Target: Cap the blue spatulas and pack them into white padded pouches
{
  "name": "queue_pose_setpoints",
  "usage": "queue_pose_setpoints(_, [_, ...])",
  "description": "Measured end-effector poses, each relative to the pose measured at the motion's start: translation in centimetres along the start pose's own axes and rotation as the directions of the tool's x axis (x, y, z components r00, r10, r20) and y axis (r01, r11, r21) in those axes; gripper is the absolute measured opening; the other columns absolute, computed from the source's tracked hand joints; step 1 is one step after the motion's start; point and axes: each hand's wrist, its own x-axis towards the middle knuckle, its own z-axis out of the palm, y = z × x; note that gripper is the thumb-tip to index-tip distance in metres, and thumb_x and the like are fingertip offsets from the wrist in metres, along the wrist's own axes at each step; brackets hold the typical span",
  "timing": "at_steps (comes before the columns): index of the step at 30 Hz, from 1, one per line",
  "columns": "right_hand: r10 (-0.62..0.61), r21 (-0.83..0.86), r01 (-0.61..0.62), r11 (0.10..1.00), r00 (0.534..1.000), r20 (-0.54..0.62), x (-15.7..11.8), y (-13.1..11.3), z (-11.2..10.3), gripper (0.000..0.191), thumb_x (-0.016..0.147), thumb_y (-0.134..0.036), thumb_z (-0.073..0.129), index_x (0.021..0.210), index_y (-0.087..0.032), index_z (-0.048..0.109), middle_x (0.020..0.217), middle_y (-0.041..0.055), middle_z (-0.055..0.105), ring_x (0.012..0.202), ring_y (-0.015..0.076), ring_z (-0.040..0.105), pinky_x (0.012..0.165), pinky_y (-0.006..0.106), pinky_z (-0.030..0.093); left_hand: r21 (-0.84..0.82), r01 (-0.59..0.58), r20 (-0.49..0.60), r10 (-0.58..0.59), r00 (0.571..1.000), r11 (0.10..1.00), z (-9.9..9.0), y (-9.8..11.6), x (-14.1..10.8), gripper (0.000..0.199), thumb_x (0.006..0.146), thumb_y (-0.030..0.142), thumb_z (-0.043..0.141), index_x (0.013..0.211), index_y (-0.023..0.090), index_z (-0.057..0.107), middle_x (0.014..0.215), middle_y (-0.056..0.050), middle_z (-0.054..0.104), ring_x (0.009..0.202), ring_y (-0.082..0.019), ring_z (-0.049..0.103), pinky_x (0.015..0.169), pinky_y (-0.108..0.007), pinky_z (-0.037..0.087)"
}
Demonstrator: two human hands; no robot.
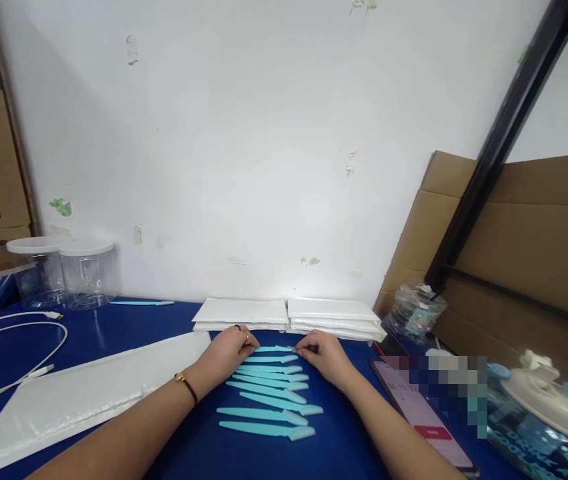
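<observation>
1. Two bare hands, one at each end of the farthest teal tool point(275, 349) in the row; looks like a small facial razor. It lies on the blue table point(264, 461), between the two sets of fingertips.
2. Long axis: left-right, roughly square to the person's line of reach. Narrow handle end toward the left hand point(233, 348), wider head end toward the right hand point(323, 355). From the left fingertips the tool runs right; from the right ones, left. Neither hand clearly nearer.
3. Left fingers: thumb and index brought together at the handle end. Touching by the look of it; can't tell if clamped.
4. Right fingers: thumb and index close together at the head end, other fingers curled in. Firm pinch or light touch, can't tell.
5. Pose: both forearms come up from the near edge and angle inward, palms mostly down. Left wrist wears a dark bracelet point(187, 387).
6. Nearer the body: the other teal tools point(267, 415), about eight, same left-right lay, some slightly skewed, all between the forearms.
7. Just beyond the hands: left mailer stack point(243, 311) and right mailer stack point(333, 311), side by side near the wall.
</observation>
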Motion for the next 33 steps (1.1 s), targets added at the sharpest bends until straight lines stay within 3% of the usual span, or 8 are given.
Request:
queue_pose_setpoints(13, [-0.03,0.103,0.028,0.994,0.999,0.024,0.4,-1.9,1.3,0.014,0.074,-0.014,0.062,0.077,-0.02,0.074,0.072,0.0024,0.064,0.068,0.0147,0.059,0.063,0.023,0.044,-0.08,0.003,0.059,0.001,0.998,0.997,0.4,-0.1,0.5,0.024,0.076,0.016,0.05,0.085,0.022,0.071,0.088,0.0,0.069,0.083,-0.015,0.062,0.077,-0.022,0.045])
queue_pose_setpoints(16, [-0.04,0.097,0.035,0.995,0.998,0.049,0.1,-2.5,0.8,0.016,0.079,-0.023,0.059,0.085,-0.019,0.073,0.081,0.0051,0.065,0.075,0.0169,0.06,0.07,0.026,0.046,-0.045,-0.001,0.088,0.005,0.996,0.999,-0.4,0.8,0.2,0.024,0.08,0.027,0.05,0.092,0.021,0.07,0.095,-0.003,0.068,0.09,-0.018,0.061,0.083,-0.026,0.044])
queue_pose_setpoints(18, [-0.051,0.099,0.043,0.994,0.995,0.085,-0.4,-3.2,0.1,0.033,0.08,-0.036,0.059,0.107,-0.019,0.066,0.103,0.009,0.063,0.096,0.0216,0.058,0.085,0.032,0.045,-0.032,0.001,0.111,0.002,0.994,1.0,-1.2,1.6,-0.2,0.04,0.08,0.043,0.052,0.111,0.021,0.063,0.113,-0.006,0.062,0.105,-0.023,0.055,0.092,-0.03,0.041])
queue_pose_setpoints(21, [-0.023,0.084,-0.003,0.996,0.95,0.311,-1.8,-4.4,-0.8,0.091,0.065,-0.053,0.07,0.14,-0.02,0.032,0.142,0.0137,0.035,0.131,0.0313,0.029,0.107,0.045,0.024,0.002,0.01,0.263,-0.01,0.965,1.0,-2.3,3.1,-1.2,0.092,0.061,0.064,0.064,0.137,0.02,0.038,0.136,-0.013,0.044,0.123,-0.031,0.04,0.101,-0.037,0.034])
queue_pose_setpoints(23, [0.0,0.05,-0.027,0.998,0.88,0.475,-3.2,-5.3,-1.1,0.117,0.053,-0.056,0.076,0.145,-0.02,0.012,0.151,0.0148,0.015,0.137,0.0345,0.01,0.11,0.05,0.012,0.037,-0.028,0.356,0.013,0.934,0.999,-2.6,4.1,-2.3,0.115,0.045,0.066,0.072,0.141,0.02,0.029,0.138,-0.015,0.039,0.125,-0.035,0.036,0.102,-0.043,0.032])
queue_pose_setpoints(25, [-0.009,0.027,-0.006,1.0,0.848,0.53,-4.9,-6.3,-1.0,0.124,0.052,-0.056,0.076,0.146,-0.019,0.004,0.152,0.0155,0.005,0.138,0.0347,0.002,0.111,0.05,0.007,0.052,-0.09,0.363,0.065,0.929,0.995,-2.7,5.2,-3.8,0.119,0.041,0.063,0.076,0.141,0.02,0.028,0.137,-0.015,0.039,0.124,-0.036,0.034,0.103,-0.045,0.03])
queue_pose_setpoints(29, [-0.127,0.012,0.135,0.991,0.892,0.434,-8.7,-8.5,-0.6,0.088,0.076,-0.053,0.061,0.144,-0.018,0.018,0.148,0.0152,0.022,0.135,0.0311,0.018,0.11,0.045,0.019,0.065,-0.138,0.306,0.111,0.946,0.988,-2.2,7.4,-7.7,0.077,0.063,0.051,0.069,0.13,0.023,0.042,0.126,-0.01,0.048,0.116,-0.03,0.042,0.099,-0.042,0.035])
queue_pose_setpoints(33, [-0.223,-0.157,0.27,0.95,0.938,0.266,-11.5,-10.8,-0.3,0.038,0.087,-0.03,0.05,0.124,-0.023,0.048,0.116,0.0097,0.051,0.107,0.0252,0.047,0.094,0.042,0.04,0.155,-0.157,0.205,0.124,0.971,0.975,-1.0,9.5,-10.8,0.026,0.084,0.03,0.049,0.108,0.022,0.054,0.108,-0.006,0.055,0.101,-0.023,0.05,0.091,-0.037,0.039])
